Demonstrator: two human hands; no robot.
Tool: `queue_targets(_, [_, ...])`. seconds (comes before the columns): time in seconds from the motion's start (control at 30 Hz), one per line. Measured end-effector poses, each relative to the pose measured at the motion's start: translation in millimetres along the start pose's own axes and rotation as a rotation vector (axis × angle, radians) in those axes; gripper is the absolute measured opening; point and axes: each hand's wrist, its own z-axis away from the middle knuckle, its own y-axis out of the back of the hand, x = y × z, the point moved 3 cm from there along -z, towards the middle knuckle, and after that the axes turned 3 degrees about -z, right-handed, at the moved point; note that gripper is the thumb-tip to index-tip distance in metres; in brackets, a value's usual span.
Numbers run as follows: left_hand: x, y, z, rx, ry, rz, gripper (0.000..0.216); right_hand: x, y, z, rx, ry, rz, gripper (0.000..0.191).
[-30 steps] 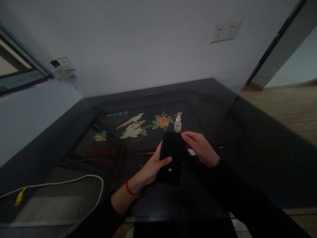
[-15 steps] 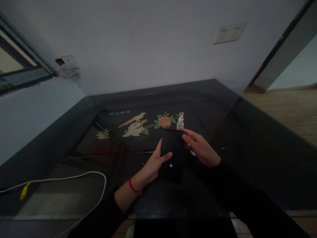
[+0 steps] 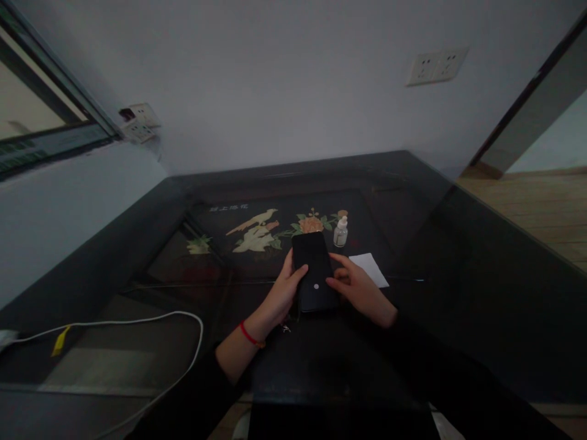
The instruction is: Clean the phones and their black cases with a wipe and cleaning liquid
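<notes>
A black smartphone (image 3: pixel 316 263), upright in the picture with a small lit round mark low on its dark screen, is held above the dark table. My left hand (image 3: pixel 282 290) is closed around its left side, the thumb lying over the screen. At the phone's right edge is my right hand (image 3: pixel 360 290), fingers curled, thumb and fingertips gripping that edge. A white card or paper (image 3: pixel 369 269) lies just beyond my right hand, partly hidden by it. Behind the hands stands a small clear dropper bottle (image 3: pixel 340 233) with a white top. A small shiny object (image 3: pixel 285 328), too small to name, shows below my left wrist.
The glossy dark table (image 3: pixel 440 244) has a bird-and-flower picture (image 3: pixel 257 235) on its top. A white cable (image 3: pixel 137 319) with a yellow tag (image 3: pixel 60 341) loops across the left. Sockets (image 3: pixel 438 66) are on the wall behind, and a window (image 3: pixel 41 91) is at upper left.
The phone has tilted and shifted slightly up. My right hand has slid down its right edge from the top corner, uncovering the white card and more of the bottle. The view has shifted slightly.
</notes>
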Motion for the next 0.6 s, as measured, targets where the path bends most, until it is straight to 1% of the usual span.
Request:
queue_targets(0.13, [8.1,11.5,-6.0,0.027,0.000,-0.033,0.045,-8.1,4.0,2.1,-0.028,0.051,0.050,0.061])
queue_targets(0.2, [12.7,17.2,-9.3,0.036,0.008,-0.032,0.041,-11.9,3.7,3.7,-0.044,0.078,0.081,0.061])
queue_targets(0.4, [19.8,22.5,-12.9,0.045,0.052,-0.029,0.043,-15.7,-0.9,7.2,-0.081,0.158,0.154,0.058])
queue_targets(0.6, [21.5,22.6,-13.4,0.121,-0.002,-0.002,0.042,-16.8,-4.3,11.3,-0.109,0.196,0.179,0.060])
